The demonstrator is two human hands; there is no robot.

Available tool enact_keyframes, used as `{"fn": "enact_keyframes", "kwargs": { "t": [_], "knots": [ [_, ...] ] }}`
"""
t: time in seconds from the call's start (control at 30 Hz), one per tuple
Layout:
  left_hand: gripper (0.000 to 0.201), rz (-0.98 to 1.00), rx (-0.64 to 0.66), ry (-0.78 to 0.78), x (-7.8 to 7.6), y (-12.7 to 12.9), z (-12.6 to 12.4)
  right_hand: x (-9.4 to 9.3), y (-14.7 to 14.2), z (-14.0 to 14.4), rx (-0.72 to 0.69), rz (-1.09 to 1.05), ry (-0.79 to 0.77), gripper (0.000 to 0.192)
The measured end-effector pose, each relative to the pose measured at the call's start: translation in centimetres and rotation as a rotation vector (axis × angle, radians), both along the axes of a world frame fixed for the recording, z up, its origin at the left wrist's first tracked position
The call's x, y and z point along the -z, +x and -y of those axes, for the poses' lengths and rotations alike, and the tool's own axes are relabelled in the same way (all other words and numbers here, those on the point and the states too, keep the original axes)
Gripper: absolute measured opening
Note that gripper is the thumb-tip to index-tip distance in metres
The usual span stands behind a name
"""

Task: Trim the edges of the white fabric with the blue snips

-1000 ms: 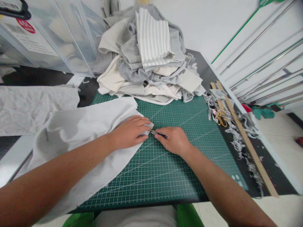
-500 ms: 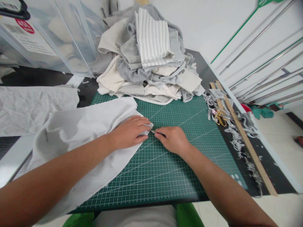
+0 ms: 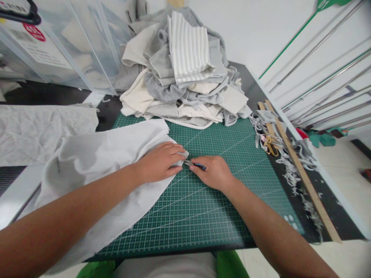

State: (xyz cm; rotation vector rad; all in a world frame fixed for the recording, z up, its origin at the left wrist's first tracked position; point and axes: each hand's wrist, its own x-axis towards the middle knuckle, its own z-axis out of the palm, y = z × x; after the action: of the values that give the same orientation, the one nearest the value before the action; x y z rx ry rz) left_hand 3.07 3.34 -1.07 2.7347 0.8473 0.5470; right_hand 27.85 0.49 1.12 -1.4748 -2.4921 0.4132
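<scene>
A pale grey-white piece of cloth (image 3: pixel 114 148) lies across the left part of the green cutting mat (image 3: pixel 203 216). My left hand (image 3: pixel 162 161) rests on it and grips its pointed right-hand corner between fingers and thumb. Facing that corner, my right hand (image 3: pixel 213 170) holds small thread snips (image 3: pixel 199 166) with a blue handle. The metal blades point left and reach the cloth's tip; whether they touch it I cannot tell. My right fingers hide part of the handle.
A tall heap of grey, cream and striped cloth (image 3: pixel 188 50) stands at the back. Clear storage bins (image 3: pixel 72 42) are behind left. On the right lie wooden strips (image 3: pixel 301 166), gold-handled scissors (image 3: pixel 271 146) and thread scraps (image 3: pixel 291 175). Another cloth (image 3: pixel 43 133) lies far left.
The snips' blue handle shows more between my right fingers, and the handle sits further from the blades' line. Both hands stay almost in place; the whole view shifts slightly.
</scene>
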Motion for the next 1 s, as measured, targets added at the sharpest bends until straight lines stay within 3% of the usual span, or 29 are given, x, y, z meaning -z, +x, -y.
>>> {"fn": "enact_keyframes", "kwargs": {
  "t": [0.5,1.0],
  "knots": [
    [0.032,0.01,-0.007,-0.002,0.09,0.04,-0.04,-0.13,-0.43,-0.01,-0.01,0.112,0.024,0.03],
    [0.032,0.008,0.0,-0.011,-0.04,0.02,-0.02,-0.13,-0.13,0.09,-0.001,-0.011,-0.011,0.019]
  ]
}}
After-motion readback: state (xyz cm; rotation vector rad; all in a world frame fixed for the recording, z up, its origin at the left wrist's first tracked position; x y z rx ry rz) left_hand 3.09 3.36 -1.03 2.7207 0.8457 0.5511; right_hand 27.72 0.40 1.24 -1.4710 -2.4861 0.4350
